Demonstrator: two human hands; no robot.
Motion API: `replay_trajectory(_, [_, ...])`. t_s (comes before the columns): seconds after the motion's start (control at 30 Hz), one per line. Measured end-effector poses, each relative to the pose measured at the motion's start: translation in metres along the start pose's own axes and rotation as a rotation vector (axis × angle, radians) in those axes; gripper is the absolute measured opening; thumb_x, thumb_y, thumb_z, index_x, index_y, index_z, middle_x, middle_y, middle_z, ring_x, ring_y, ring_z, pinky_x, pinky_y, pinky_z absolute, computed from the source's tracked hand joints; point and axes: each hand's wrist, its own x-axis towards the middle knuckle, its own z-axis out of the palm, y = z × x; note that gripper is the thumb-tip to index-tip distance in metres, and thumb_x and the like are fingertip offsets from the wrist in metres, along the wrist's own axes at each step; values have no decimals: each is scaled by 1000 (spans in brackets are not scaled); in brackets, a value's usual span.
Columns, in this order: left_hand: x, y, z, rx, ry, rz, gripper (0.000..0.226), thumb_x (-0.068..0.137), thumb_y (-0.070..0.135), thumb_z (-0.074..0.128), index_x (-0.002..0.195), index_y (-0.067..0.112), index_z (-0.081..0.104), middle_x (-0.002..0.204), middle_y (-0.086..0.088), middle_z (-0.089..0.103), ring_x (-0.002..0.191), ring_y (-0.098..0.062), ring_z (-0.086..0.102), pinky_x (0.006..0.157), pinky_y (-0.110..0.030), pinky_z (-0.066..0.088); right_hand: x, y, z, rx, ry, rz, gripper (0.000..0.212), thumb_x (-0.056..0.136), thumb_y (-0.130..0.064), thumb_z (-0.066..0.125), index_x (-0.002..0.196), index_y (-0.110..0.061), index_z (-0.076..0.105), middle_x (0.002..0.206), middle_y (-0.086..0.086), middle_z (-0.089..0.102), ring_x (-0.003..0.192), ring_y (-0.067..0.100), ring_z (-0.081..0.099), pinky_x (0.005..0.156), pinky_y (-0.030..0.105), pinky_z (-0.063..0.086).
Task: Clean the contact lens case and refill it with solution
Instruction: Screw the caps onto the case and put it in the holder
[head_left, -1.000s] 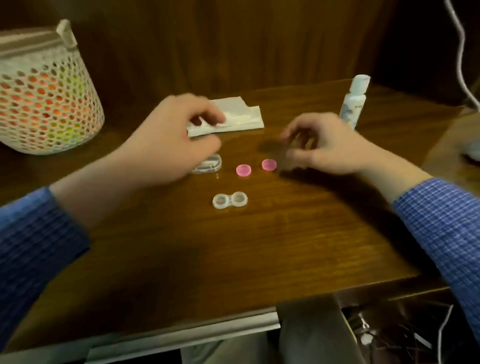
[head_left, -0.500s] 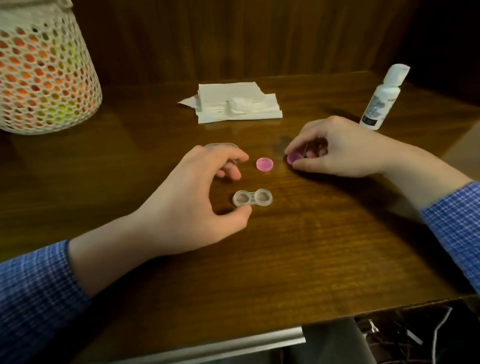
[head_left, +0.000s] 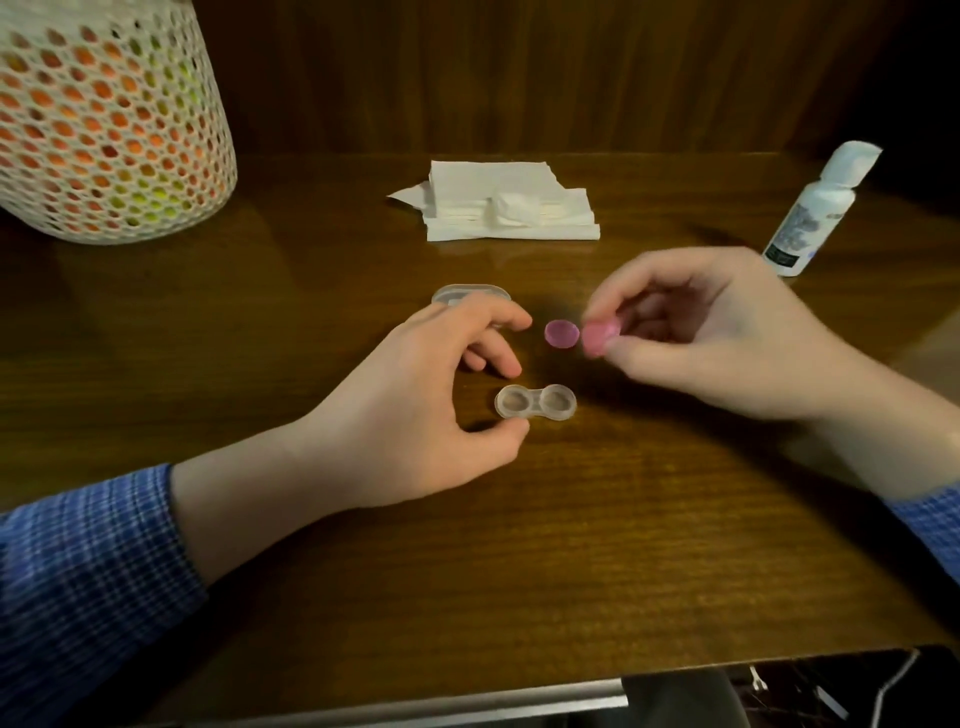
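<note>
A clear two-well lens case (head_left: 535, 401) lies uncapped on the wooden table (head_left: 519, 545). My left hand (head_left: 415, 410) curves around its left end, thumb just below it and fingers above, holding nothing. My right hand (head_left: 696, 332) pinches one pink cap (head_left: 597, 335) lifted off the table. The second pink cap (head_left: 561, 333) lies flat beside it. A white solution bottle (head_left: 815, 213) stands at the far right.
A stack of white tissues (head_left: 511, 208) with a crumpled piece on top lies at the back centre. A clear plastic lid or box (head_left: 457, 296) sits behind my left hand. A white mesh basket (head_left: 109, 124) stands at the back left.
My right hand has picked one pink cap up off the table and raised it. My left hand stays curved beside the lens case.
</note>
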Motion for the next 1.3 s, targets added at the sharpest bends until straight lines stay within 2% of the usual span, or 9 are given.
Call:
replay_trajectory(0.1, [0,1,-1,-17,15,9,70,78,39,78,141,29,50,110,18,70,107,-1,63,87,-13,43,-8,-6,18,6,-19,-15,16,82,-8,81,96,-13,74,99,0,78,100,19,75,87,37,62])
replay_trajectory(0.27, [0,2,-2,-5,43,53,63,81,31,78,138,20,55,104,15,73,103,-3,68,85,-7,43,-9,-11,28,-151,-41,-45,10,81,-22,82,86,-19,74,98,-8,77,106,13,71,91,33,59])
replay_trajectory(0.37, [0,1,-2,-7,41,51,61,83,28,80,138,18,56,102,15,74,102,-4,69,85,-7,42,-8,-11,30,-188,-58,-76,9,83,-26,81,83,-20,75,97,-8,76,104,13,71,96,32,56])
replay_trajectory(0.53, [1,1,-1,-8,48,61,60,83,24,81,137,15,56,98,15,74,99,-1,69,85,-6,43,-5,-8,32,-216,-91,-128,8,84,-18,83,87,-18,75,94,-8,77,96,15,73,108,34,49])
replay_trajectory(0.63, [1,1,-1,-20,52,57,60,82,23,82,136,14,57,98,14,75,99,0,69,84,-5,44,-5,-8,32,-212,-101,-134,9,84,-16,83,90,-18,76,93,-7,77,95,15,73,111,34,47])
replay_trajectory(1.2, [2,2,-1,-50,50,18,58,83,24,83,135,17,57,96,15,76,97,1,69,83,-7,45,-5,-12,31,-266,-118,-139,11,84,-24,80,94,-19,78,94,-6,76,97,15,72,112,29,45])
replay_trajectory(1.3, [2,2,-1,-44,52,25,59,82,25,83,135,16,58,96,15,76,98,1,68,83,-7,45,-7,-13,31,-280,-103,-117,9,83,-27,80,90,-21,78,103,-8,75,106,11,69,100,31,53])
